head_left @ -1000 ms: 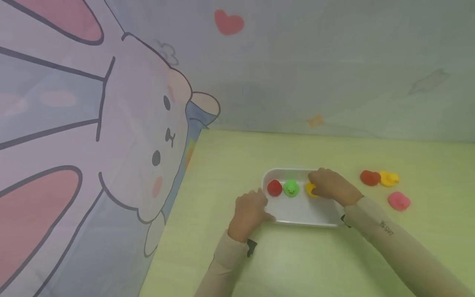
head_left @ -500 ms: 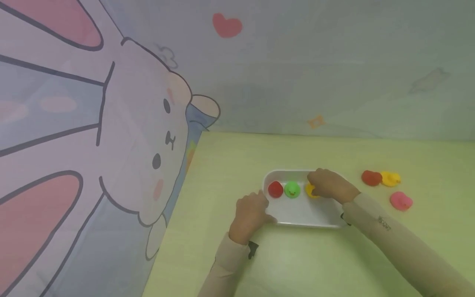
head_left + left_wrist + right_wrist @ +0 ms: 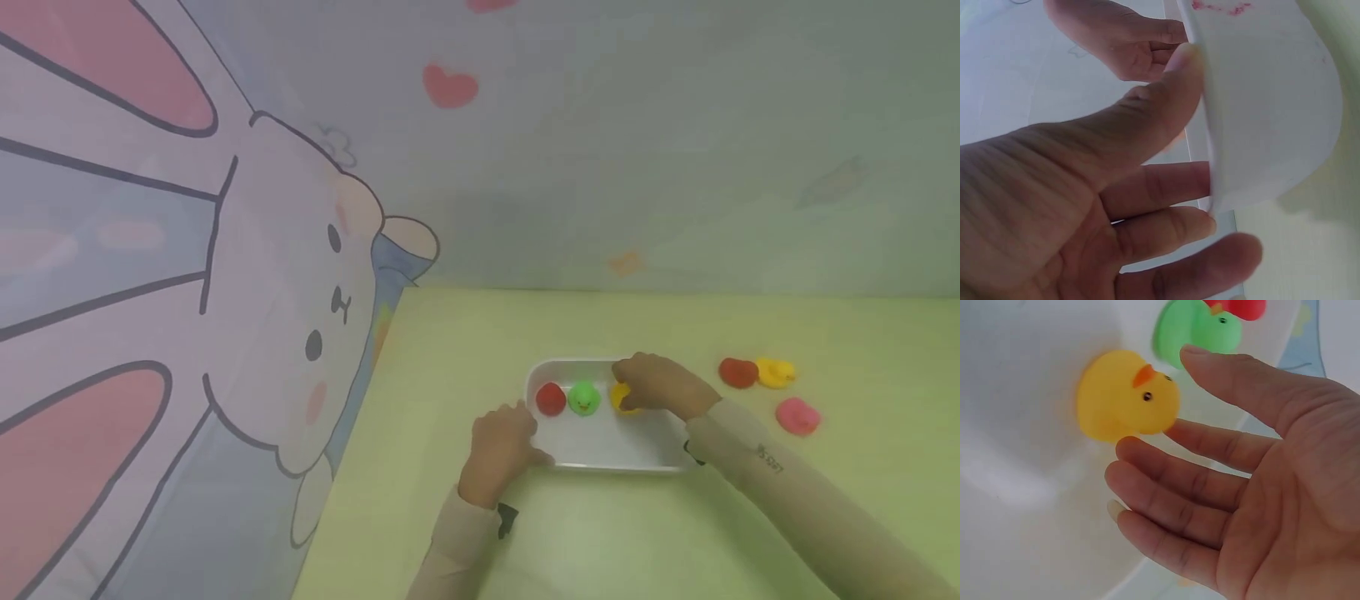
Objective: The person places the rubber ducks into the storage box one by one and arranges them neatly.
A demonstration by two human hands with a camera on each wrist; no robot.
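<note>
A white tray [image 3: 592, 442] rests on the table, with a red toy [image 3: 551, 399], a green rubber duck [image 3: 583, 398] and a yellow rubber duck [image 3: 1107, 400] in a row along its far side. My left hand [image 3: 497, 457] holds the tray's left end; in the left wrist view the thumb [image 3: 1172, 87] presses the rim and the index finger reaches past it. My right hand [image 3: 663, 385] is over the tray at the yellow duck. The right wrist view shows its fingers loosely bent beside the duck's head, the thumb standing apart from the duck.
Right of the tray lie a dark red toy [image 3: 738, 372], a second yellow duck [image 3: 777, 373] and a pink duck [image 3: 798, 416] on the pale green table [image 3: 465, 333]. A wall hanging with a large cartoon rabbit [image 3: 292, 292] borders the table's left and back.
The head view has tilted up a little, so the table and tray appear lower. Both hands keep about the same places at the tray and the yellow duck.
</note>
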